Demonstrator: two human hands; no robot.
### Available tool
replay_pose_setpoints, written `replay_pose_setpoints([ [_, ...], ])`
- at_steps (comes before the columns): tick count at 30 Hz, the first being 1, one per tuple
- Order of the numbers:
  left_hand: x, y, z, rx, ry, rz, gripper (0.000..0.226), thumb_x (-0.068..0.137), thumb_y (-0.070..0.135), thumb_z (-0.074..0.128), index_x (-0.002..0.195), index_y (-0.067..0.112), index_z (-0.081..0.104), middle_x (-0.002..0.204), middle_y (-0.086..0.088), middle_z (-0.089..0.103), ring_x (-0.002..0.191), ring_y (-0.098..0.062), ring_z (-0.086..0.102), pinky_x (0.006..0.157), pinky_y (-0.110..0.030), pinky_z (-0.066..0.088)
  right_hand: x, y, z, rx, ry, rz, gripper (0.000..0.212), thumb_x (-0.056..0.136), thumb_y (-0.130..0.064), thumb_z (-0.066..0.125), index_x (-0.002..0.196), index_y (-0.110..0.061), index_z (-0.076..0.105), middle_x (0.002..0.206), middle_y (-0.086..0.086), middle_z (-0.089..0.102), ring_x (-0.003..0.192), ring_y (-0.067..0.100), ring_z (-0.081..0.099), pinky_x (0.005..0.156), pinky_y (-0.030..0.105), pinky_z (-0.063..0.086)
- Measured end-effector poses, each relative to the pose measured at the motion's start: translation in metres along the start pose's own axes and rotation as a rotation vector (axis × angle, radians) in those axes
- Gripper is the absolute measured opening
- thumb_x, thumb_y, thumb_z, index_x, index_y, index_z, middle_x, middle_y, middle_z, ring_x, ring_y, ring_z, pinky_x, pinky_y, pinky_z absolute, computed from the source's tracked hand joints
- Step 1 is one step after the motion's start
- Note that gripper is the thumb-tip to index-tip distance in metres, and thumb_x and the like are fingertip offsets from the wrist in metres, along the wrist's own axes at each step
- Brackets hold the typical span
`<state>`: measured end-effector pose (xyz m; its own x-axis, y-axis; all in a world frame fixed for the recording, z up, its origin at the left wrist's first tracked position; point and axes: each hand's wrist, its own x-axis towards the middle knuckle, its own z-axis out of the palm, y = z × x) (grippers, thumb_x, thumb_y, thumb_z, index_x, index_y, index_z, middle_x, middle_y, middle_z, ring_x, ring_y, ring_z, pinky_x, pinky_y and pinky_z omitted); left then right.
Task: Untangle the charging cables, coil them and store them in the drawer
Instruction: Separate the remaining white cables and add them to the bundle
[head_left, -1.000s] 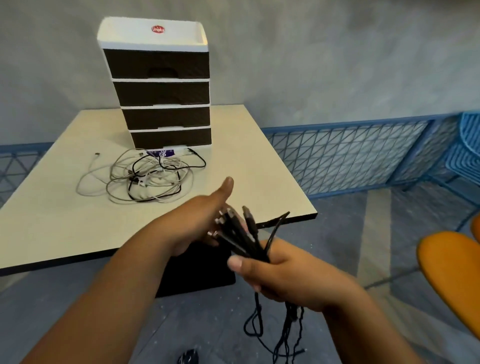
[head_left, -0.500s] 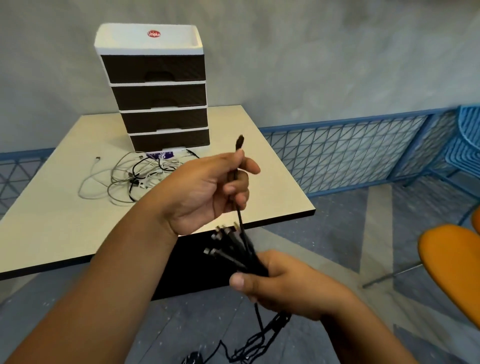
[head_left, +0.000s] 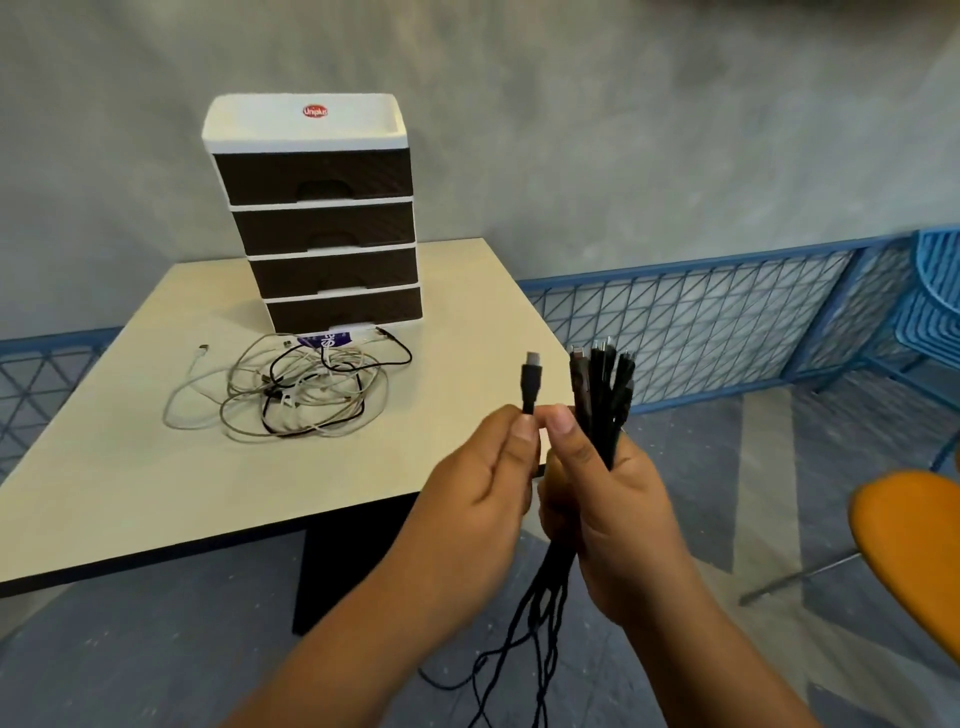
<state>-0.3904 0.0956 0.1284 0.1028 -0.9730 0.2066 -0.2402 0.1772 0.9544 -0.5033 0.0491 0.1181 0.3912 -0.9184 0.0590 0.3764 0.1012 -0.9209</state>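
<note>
My right hand (head_left: 605, 514) grips a bundle of black charging cables (head_left: 605, 395) with their plugs pointing up; the loose ends hang down toward the floor (head_left: 524, 649). My left hand (head_left: 478, 488) pinches a single black cable just below its plug (head_left: 531, 382), upright and close beside the bundle. A tangle of white and black cables (head_left: 306, 389) lies on the beige table (head_left: 130, 467). Behind it stands a white drawer unit (head_left: 317, 218) with dark drawers, all closed.
A blue mesh fence (head_left: 691, 327) runs behind the table along the grey wall. An orange chair seat (head_left: 914, 545) is at the right, a blue chair (head_left: 935, 301) beyond it. The table's front edge passes just left of my hands.
My left hand came down from above the bundle and now holds its single cable level with the right hand. The right hand has lifted the bundle upright. The view tilted down and left.
</note>
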Motion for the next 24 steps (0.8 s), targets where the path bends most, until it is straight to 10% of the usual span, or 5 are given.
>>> replay_pose_setpoints([
  [3,-0.001,-0.008,0.004,0.196,0.005,0.055,0.038,0.097,0.052,0.029,0.116,0.033,0.057,0.080,0.014,0.066,0.071,-0.005,0.061,0.065,-0.030,0.051,0.000,-0.004,0.004,-0.022,0.045,-0.062,0.038,0.080,-0.031,0.064,0.103,0.000,0.063,0.049,-0.011,0.053,0.043,-0.001,0.051,0.043,0.011,0.039],
  [8,-0.001,-0.010,0.004,0.304,0.000,0.114,0.037,0.095,0.052,0.033,0.093,0.024,0.057,0.068,0.001,0.058,0.056,-0.008,0.047,0.053,-0.027,0.038,0.003,-0.009,0.001,-0.023,0.111,-0.093,0.036,0.079,-0.023,0.068,0.104,0.003,0.063,0.053,-0.010,0.059,0.046,-0.001,0.052,0.045,0.011,0.039],
  [16,-0.012,-0.023,0.002,0.089,-0.041,0.121,0.027,0.093,0.051,0.044,0.087,0.027,0.056,0.067,-0.002,0.053,0.063,-0.013,0.054,0.063,-0.027,0.046,0.009,-0.024,-0.010,0.057,0.146,-0.090,0.021,0.080,-0.032,0.067,0.076,-0.012,0.061,0.048,-0.006,0.027,0.042,0.009,0.018,0.044,0.026,0.012],
  [24,-0.009,-0.013,0.014,0.103,0.067,0.183,0.024,0.097,0.039,0.047,0.078,0.025,0.052,0.065,0.012,0.056,0.055,-0.003,0.045,0.056,-0.017,0.037,-0.001,-0.005,0.003,-0.022,0.091,-0.051,0.028,0.084,-0.031,0.063,0.084,-0.004,0.065,0.055,-0.008,0.057,0.052,0.004,0.055,0.049,0.017,0.045],
])
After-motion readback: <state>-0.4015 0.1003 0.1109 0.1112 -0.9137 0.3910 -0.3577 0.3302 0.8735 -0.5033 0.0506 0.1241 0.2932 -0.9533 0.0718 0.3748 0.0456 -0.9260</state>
